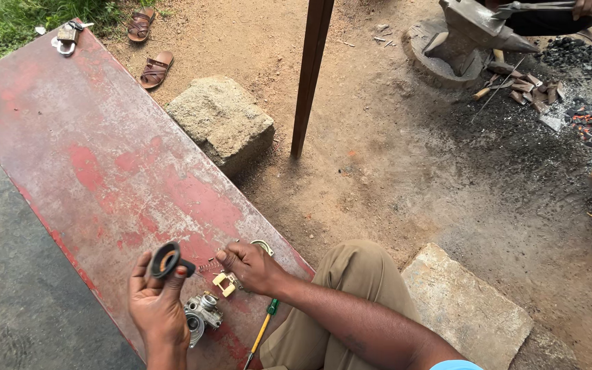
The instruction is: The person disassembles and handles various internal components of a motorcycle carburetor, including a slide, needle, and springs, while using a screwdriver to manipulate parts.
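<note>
- Your left hand holds a ring-shaped part up between its fingertips, above the metal sheet.
- Just below those fingers, beside your palm, a metal mechanism lies on the sheet.
- Your right hand rests on the sheet; its fingertips touch a thin spring, with a small bracket just under them.
- A screwdriver lies below your right wrist.
- Far beyond your fingers, a padlock sits at the sheet's far corner; 2 sandals lie on the ground right of it.

Khaki trousers; light blue sleeve edge; bare forearms, no gloves.
</note>
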